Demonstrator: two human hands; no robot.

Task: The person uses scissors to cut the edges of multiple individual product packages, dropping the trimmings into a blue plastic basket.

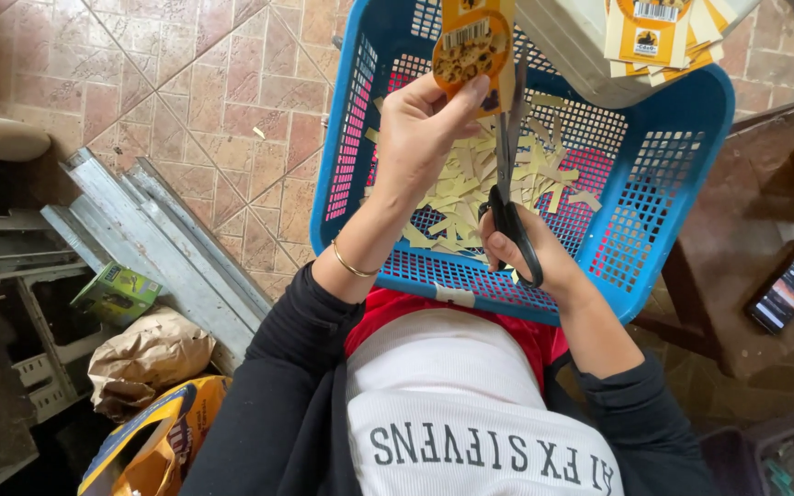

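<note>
Above the blue basket [673,174], the left hand [420,129] pinched an orange printed card [472,41] between thumb and fingers, while the right hand [530,253] — fingers closed through the handles — held black scissors [510,179] with blades against the card's edge. The trimming looked mid-cut — the next snip would call for turning the card steadily over the pale offcuts [498,188] in the basket.

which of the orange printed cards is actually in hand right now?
The single orange card pinched in the left hand, above the blue basket, with the scissors in the right hand at its edge. The other cards lie stacked at top right, untouched.
</note>
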